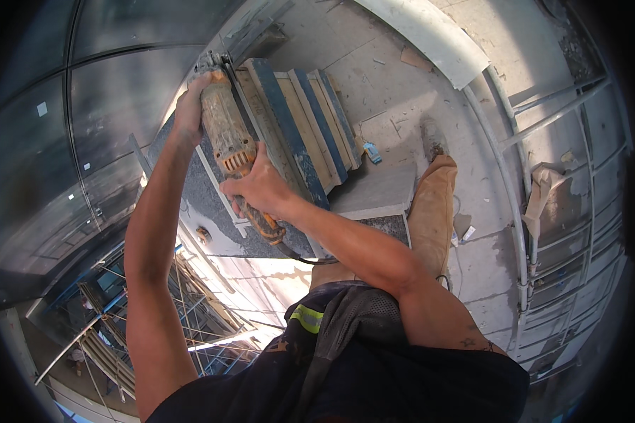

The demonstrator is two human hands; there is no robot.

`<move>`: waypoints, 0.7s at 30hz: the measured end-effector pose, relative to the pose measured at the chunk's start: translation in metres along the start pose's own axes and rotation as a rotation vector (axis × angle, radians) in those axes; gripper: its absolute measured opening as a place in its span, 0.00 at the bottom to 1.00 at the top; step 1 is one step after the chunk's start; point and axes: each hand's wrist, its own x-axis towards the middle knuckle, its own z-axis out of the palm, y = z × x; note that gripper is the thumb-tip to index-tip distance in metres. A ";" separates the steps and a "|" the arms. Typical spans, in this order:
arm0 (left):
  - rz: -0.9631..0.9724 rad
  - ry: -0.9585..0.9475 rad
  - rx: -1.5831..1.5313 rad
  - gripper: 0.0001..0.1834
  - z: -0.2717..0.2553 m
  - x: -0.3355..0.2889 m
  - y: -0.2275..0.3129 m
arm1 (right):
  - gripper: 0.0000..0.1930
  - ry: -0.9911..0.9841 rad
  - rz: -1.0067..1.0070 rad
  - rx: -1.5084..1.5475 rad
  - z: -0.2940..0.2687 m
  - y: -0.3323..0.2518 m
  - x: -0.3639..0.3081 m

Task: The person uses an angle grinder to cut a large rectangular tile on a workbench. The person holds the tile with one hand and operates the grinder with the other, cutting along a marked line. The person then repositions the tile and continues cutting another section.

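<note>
A dusty yellow-and-grey angle grinder (226,125) is held in both my hands, slanting across the upper middle of the view. My left hand (189,107) wraps round its head end, with the fingers partly hidden behind it. Lower down, my right hand (259,186) grips the body near the rear handle, where a dark cord (300,260) comes out. Just right of the tool stand stacked timber beams with blue faces (279,116). Beneath the handle is a dark grey speckled slab (222,229). Whether the grinder's disc touches anything cannot be made out.
Large dark glossy panels (130,81) rise on the left. Metal railings (504,137) curve along the right. At lower left, scaffold poles (106,310) drop to a lower level. A small blue object (372,152) lies on the dusty floor (388,106), near my boot (434,137).
</note>
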 end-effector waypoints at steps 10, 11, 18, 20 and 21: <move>0.006 0.012 -0.012 0.39 0.005 -0.015 -0.004 | 0.40 0.020 0.016 -0.047 0.000 0.004 -0.014; 0.013 0.011 -0.012 0.39 0.005 -0.014 -0.004 | 0.40 0.016 0.013 -0.050 0.000 0.004 -0.014; 0.014 0.034 0.027 0.39 -0.004 0.001 -0.007 | 0.40 0.009 -0.029 -0.011 -0.001 0.007 -0.001; 0.012 0.048 0.038 0.39 -0.003 0.004 -0.007 | 0.43 0.010 -0.037 -0.001 -0.002 0.006 0.004; 0.014 0.048 0.046 0.39 -0.004 0.007 -0.007 | 0.43 -0.001 -0.035 0.010 -0.003 0.006 0.007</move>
